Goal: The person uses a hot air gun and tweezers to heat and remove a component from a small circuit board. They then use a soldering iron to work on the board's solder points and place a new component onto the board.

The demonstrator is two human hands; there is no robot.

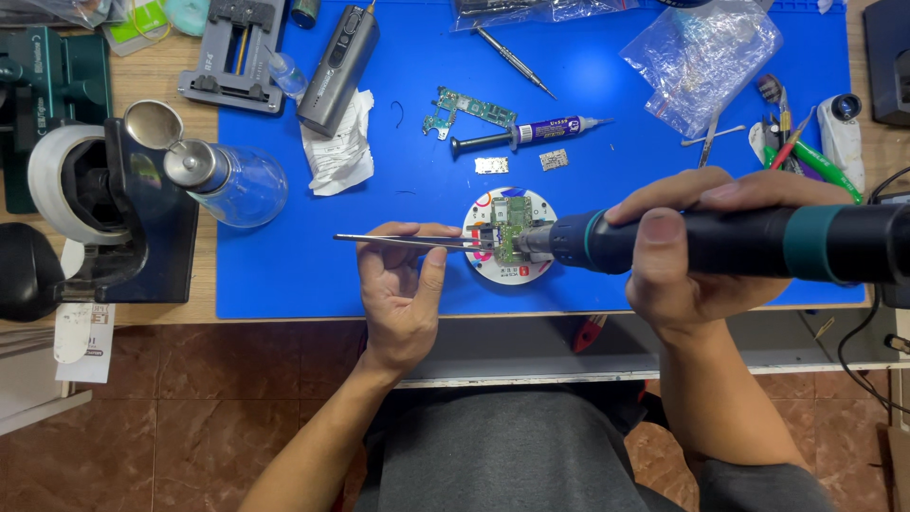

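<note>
Over the blue mat (284, 256), left hand (403, 294) pinches tweezers (408, 242) while right hand (692, 251) grips the hot-air handpiece (758, 242), both at the circuit board (512, 223).

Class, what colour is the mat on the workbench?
Bright blue: the mat shows plainly in the head view, under both hands.

Free room: bare blue mat (275, 275) lower left of frame, btw glass flask (237, 183) and left hand (403, 294); also a clear strip lower right under the hot-air tool (720, 242). Mid mat above the white round holder (509, 237) is cluttered: syringe (526, 133), loose board (469, 106), two small chips (521, 162). Upper left blocked by paper scrap (339, 152), grey device (339, 68), metal jig (235, 52). Upper right blocked by plastic bag (706, 57) and tool pile (796, 142). Far left of worktop: microscope stand (114, 209). Tweezers (403, 240) and the tool close both sides of the holder; approach only from above or below it.
</note>
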